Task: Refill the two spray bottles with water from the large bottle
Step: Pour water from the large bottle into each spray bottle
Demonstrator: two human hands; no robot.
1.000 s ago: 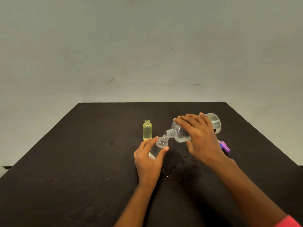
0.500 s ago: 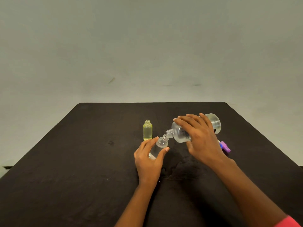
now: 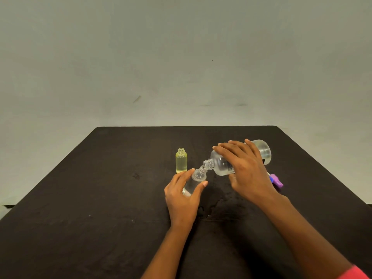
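Observation:
My right hand [image 3: 246,170] grips the large clear bottle [image 3: 220,165], tipped on its side with its open neck pointing down-left. The neck meets the mouth of a small clear spray bottle [image 3: 196,179], which leans to the right in the grip of my left hand [image 3: 184,196]. Clear water shows in the lower part of the small bottle. A second small bottle [image 3: 181,161], yellow-tinted and uncapped, stands upright on the black table [image 3: 100,198] just beyond my left hand.
A purple spray cap [image 3: 276,180] lies on the table to the right, partly hidden behind my right hand. Wet spots [image 3: 209,210] glisten on the table between my wrists. A pale wall rises behind the table's far edge.

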